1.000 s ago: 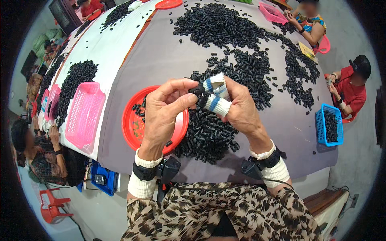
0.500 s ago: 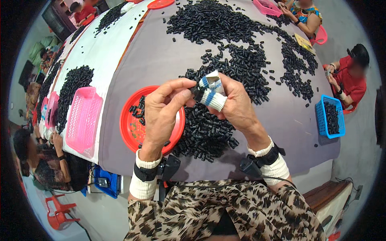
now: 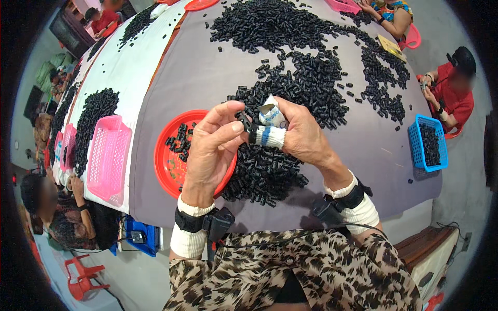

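Observation:
My left hand (image 3: 210, 150) pinches a small black ribbed plastic piece (image 3: 244, 120) between thumb and fingertips, above the red round tray (image 3: 161, 168). Close on its right is my right hand (image 3: 306, 132), fingers curled in. At its fingertips are a white printed wrapping (image 3: 270, 113) and a white knit sleeve with blue stripes (image 3: 271, 137). The sleeve's dark end meets the black piece or lies right beside it. Whether the right fingers grip anything inside is hidden. Below both hands lies a pile of similar black pieces (image 3: 264, 179); several more sit in the tray.
A grey cloth-covered table (image 3: 176, 83) carries large heaps of black pieces (image 3: 270, 26). Pink basket (image 3: 109, 155) stands left, blue basket (image 3: 428, 145) right. Co-workers sit around: one in red (image 3: 454, 96) at right, one at left (image 3: 62, 207). A red stool (image 3: 83, 274) stands lower left.
My hands have turned slightly and drawn a little apart. The black piece now shows more clearly at my left fingertips, and the striped sleeve has swung lower, more level.

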A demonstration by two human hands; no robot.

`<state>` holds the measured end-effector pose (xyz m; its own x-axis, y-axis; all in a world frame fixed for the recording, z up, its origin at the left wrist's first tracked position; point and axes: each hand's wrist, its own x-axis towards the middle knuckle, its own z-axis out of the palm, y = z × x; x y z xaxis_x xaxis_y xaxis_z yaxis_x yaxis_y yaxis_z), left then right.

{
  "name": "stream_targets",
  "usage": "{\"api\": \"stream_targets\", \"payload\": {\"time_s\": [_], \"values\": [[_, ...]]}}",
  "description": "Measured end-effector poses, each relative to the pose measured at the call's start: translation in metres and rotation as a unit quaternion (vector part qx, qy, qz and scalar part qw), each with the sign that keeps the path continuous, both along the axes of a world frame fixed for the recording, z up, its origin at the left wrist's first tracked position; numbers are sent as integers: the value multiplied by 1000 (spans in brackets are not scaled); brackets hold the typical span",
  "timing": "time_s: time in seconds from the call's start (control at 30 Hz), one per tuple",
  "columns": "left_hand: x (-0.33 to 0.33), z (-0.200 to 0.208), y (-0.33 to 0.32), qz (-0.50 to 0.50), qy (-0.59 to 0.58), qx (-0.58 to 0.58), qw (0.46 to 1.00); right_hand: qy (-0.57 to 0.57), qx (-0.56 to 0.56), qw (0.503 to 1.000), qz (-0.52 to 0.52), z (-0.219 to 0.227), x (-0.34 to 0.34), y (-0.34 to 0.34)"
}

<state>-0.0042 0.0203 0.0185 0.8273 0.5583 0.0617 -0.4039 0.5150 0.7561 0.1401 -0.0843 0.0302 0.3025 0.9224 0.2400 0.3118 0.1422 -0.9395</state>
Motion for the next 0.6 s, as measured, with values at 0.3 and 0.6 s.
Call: {"api": "stream_targets", "payload": {"time_s": [0.3,0.6], "values": [[-1,-9,-2,-21,-28,-13,999,8,-25,999,45,7,2,0],[5,-14,-3,-46,-55,-28,997,-29,-40,997,60,3,2,4]]}}
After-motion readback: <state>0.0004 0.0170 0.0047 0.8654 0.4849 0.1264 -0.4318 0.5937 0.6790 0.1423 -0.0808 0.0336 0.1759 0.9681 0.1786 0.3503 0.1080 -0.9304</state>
